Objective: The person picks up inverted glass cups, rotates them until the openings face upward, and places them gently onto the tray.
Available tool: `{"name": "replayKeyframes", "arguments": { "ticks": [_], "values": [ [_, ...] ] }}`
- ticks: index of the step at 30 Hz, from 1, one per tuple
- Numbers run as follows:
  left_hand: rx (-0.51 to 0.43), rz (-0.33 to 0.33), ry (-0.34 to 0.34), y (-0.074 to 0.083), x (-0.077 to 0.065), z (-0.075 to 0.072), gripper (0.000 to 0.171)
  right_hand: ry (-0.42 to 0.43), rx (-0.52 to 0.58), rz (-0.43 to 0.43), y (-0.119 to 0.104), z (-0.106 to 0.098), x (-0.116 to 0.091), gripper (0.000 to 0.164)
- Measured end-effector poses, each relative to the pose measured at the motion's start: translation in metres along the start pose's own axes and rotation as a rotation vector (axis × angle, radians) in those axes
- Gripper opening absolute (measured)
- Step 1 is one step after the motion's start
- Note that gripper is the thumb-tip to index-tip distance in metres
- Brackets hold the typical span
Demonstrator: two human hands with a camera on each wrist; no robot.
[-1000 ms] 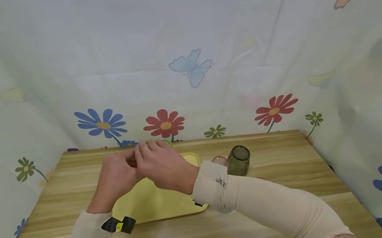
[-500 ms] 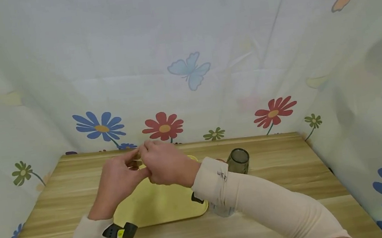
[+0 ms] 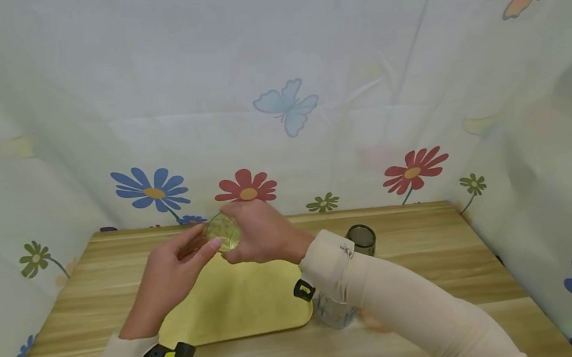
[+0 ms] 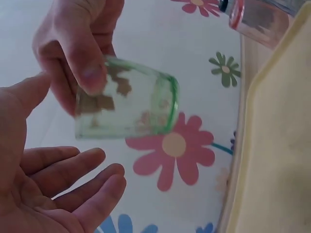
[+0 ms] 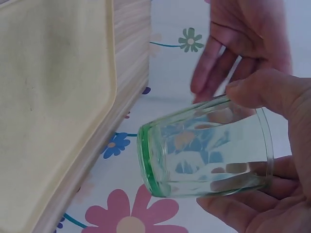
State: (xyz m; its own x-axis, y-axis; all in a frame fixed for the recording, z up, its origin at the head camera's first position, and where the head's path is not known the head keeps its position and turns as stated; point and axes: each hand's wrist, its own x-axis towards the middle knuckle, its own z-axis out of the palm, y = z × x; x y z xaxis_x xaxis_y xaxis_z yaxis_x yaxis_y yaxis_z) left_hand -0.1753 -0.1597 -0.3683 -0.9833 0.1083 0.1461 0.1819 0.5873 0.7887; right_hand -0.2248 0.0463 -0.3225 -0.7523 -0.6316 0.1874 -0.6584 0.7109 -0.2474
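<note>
A clear glass tumbler [image 3: 223,233] with a green-tinted base is held in the air above the far part of the yellow tray [image 3: 237,308]. My right hand [image 3: 266,234] grips it near the rim, thumb on one side and fingers on the other. In the right wrist view the tumbler [image 5: 204,150] lies on its side, its green base pointing left. My left hand [image 3: 170,274] is beside the tumbler with its fingers spread and relaxed. From the left wrist view, the left hand [image 4: 63,189] appears apart from the glass, palm turned toward it.
Right of the tray, a dark grey glass [image 3: 363,238] stands upside down on the wooden table [image 3: 414,281]. A clear bluish glass [image 3: 335,311] stands closer to me, partly under my right sleeve. Pink-rimmed glass [image 4: 260,24] shows in the left wrist view. A flower-printed curtain [image 3: 179,126] encloses the table.
Both hands were close together around the tumbler, mostly hiding it. Now the left fingers have loosened and come away, the right hand keeps its grip, and the tumbler shows plainly.
</note>
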Motion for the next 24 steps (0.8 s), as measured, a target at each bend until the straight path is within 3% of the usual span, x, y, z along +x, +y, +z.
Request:
{"name": "replayKeyframes", "arguments": {
  "ticks": [3,7,10,14,20,24],
  "values": [
    [0.032,-0.032,0.011,-0.016,0.000,-0.003,0.078,0.023,0.070,0.041,0.005,-0.002,-0.001,0.075],
    [0.155,-0.101,0.009,-0.049,0.001,-0.008,0.079,0.034,0.185,0.085,0.013,-0.003,-0.003,0.075],
    [0.256,-0.163,-0.031,-0.078,0.002,-0.012,0.073,0.036,0.271,0.101,0.019,-0.003,-0.005,0.071],
    [0.322,-0.221,-0.099,-0.111,0.004,-0.015,0.062,0.052,0.325,0.118,0.024,-0.004,-0.007,0.066],
    [0.356,-0.268,-0.133,-0.133,0.005,-0.013,0.052,0.068,0.356,0.129,0.030,-0.001,-0.009,0.050],
    [0.355,-0.276,-0.140,-0.141,0.007,-0.010,0.050,0.068,0.372,0.148,0.032,0.001,-0.011,0.050]
  ]
}}
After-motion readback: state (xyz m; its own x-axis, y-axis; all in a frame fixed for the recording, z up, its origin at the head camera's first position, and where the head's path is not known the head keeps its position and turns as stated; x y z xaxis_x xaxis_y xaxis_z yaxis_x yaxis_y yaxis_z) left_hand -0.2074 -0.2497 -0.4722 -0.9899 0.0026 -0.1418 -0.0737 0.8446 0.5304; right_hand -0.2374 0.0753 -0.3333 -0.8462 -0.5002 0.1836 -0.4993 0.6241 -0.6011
